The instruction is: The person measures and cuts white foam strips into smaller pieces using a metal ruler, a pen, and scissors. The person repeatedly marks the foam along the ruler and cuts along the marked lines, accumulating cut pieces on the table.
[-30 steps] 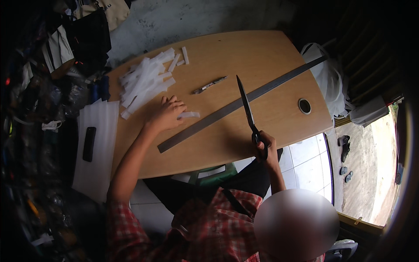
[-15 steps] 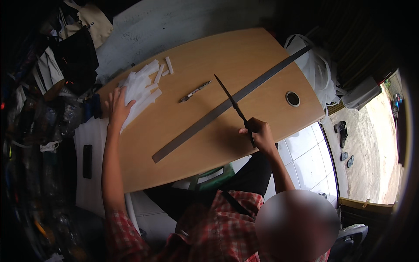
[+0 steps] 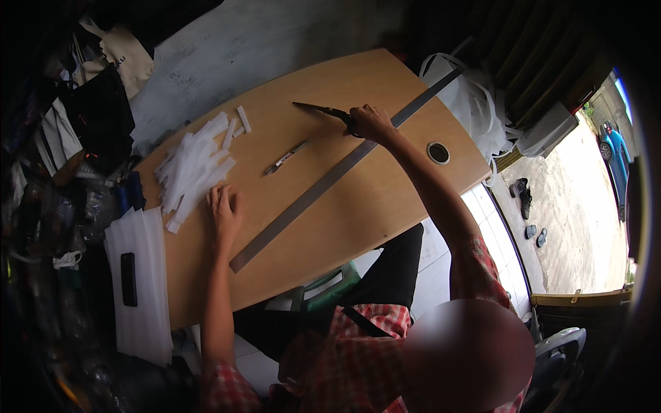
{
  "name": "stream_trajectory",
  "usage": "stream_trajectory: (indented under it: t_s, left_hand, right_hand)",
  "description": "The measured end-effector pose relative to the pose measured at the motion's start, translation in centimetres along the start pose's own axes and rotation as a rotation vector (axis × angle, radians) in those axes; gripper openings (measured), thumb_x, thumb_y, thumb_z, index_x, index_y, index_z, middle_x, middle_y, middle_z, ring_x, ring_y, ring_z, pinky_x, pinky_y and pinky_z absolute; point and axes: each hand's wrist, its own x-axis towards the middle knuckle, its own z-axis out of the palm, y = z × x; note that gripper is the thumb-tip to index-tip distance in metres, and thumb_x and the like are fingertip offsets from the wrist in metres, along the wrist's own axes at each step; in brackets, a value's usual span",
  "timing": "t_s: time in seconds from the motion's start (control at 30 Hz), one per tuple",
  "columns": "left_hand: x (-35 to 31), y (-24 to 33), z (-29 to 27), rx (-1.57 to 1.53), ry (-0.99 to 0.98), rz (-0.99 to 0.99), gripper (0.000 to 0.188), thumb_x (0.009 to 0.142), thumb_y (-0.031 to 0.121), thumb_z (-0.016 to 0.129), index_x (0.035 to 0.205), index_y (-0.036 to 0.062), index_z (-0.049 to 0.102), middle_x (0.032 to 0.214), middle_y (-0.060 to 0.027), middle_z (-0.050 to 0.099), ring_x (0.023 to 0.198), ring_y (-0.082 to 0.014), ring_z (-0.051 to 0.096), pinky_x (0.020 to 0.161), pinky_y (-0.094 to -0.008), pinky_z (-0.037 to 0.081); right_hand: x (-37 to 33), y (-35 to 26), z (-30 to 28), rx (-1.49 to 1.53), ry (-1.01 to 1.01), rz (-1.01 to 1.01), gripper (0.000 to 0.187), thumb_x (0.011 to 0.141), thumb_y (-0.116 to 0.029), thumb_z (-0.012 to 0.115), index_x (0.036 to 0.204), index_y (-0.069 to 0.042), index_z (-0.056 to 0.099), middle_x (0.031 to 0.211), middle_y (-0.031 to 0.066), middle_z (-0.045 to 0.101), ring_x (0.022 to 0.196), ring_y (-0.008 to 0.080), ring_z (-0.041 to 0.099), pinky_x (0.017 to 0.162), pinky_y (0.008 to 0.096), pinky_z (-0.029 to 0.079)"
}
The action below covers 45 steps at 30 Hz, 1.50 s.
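My right hand (image 3: 373, 122) is closed around the handles of black scissors (image 3: 320, 109), over the far part of the wooden table (image 3: 310, 244). The blades point left and look closed. On the table's left side my left hand (image 3: 224, 208) rests with bent fingers, slightly apart, and I see nothing in it. Just beyond it lies a loose pile of white foam strips (image 3: 189, 162), with a few short pieces at its right. A slim pen-like tool (image 3: 287, 157) lies between the pile and a long grey metal ruler (image 3: 310, 196), which crosses the table diagonally under my right arm.
White foam sheets (image 3: 148, 310) are stacked at the left edge with a black phone (image 3: 129, 279) on top. The tabletop has a round ringed hole (image 3: 438, 153) at right. White strapping (image 3: 471, 103) hangs past the far right corner. A green chair (image 3: 330, 289) is below the near edge.
My right hand has carried the scissors away from the near edge to the far side, turning the blades leftward. My left hand has come off the strips, toward me and right.
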Motion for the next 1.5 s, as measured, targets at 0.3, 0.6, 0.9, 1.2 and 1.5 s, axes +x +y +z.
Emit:
stream_trajectory:
  t_s: [0.3, 0.6, 0.9, 1.2, 1.5]
  left_hand:
    - [-0.3, -0.2, -0.4, 0.056, -0.095, -0.051, 0.025, 0.089, 0.017, 0.061, 0.107, -0.0008, 0.059, 0.109, -0.0188, 0.057, 0.104, -0.0396, 0.052, 0.093, -0.0499, 0.039]
    - [-0.1, -1.0, 0.0, 0.067, -0.109, -0.009, 0.024, 0.09, 0.015, 0.06, 0.107, -0.0019, 0.06, 0.107, -0.0192, 0.057, 0.104, -0.0397, 0.053, 0.092, -0.0495, 0.039]
    - [1.5, 16.0, 1.3, -0.217, -0.143, -0.158, 0.021, 0.088, 0.007, 0.062, 0.107, -0.0012, 0.061, 0.102, -0.0161, 0.06, 0.095, -0.0349, 0.055, 0.086, -0.0424, 0.043]
    - [1.6, 30.0, 10.2, -0.36, -0.516, 0.11, 0.027, 0.085, 0.014, 0.065, 0.11, 0.0027, 0.061, 0.113, -0.0145, 0.055, 0.106, -0.0352, 0.047, 0.094, -0.0477, 0.037]
    - [1.2, 30.0, 10.1, -0.219, -0.572, 0.095, 0.034, 0.084, 0.023, 0.066, 0.113, 0.0057, 0.059, 0.115, -0.0144, 0.052, 0.106, -0.0368, 0.047, 0.094, -0.0517, 0.033]
  right_hand:
    - [5.4, -1.1, 4.4, -0.006, -0.054, -0.014, 0.023, 0.075, -0.024, 0.068, 0.092, -0.009, 0.073, 0.094, 0.0137, 0.072, 0.088, 0.0301, 0.072, 0.069, 0.0425, 0.058]
    - [2.4, 0.0, 4.4, 0.208, 0.047, -0.085, 0.028, 0.079, -0.023, 0.071, 0.103, -0.008, 0.07, 0.104, 0.0137, 0.068, 0.1, 0.0315, 0.067, 0.081, 0.0423, 0.056]
    - [-6.1, 15.3, -4.8, 0.525, 0.701, 0.26, 0.016, 0.087, -0.021, 0.066, 0.086, -0.005, 0.072, 0.082, 0.0114, 0.071, 0.077, 0.0309, 0.069, 0.069, 0.0414, 0.052]
    - [-14.9, 38.6, -1.0, 0.482, -0.185, 1.026, 0.037, 0.086, -0.034, 0.065, 0.118, -0.015, 0.07, 0.112, 0.0111, 0.07, 0.09, 0.032, 0.07, 0.071, 0.047, 0.062]
    - [-14.9, 42.1, 2.1, 0.664, -0.266, 1.01, 0.056, 0.089, -0.038, 0.064, 0.129, 0.001, 0.058, 0.123, 0.0196, 0.063, 0.1, 0.0306, 0.068, 0.073, 0.0437, 0.061]
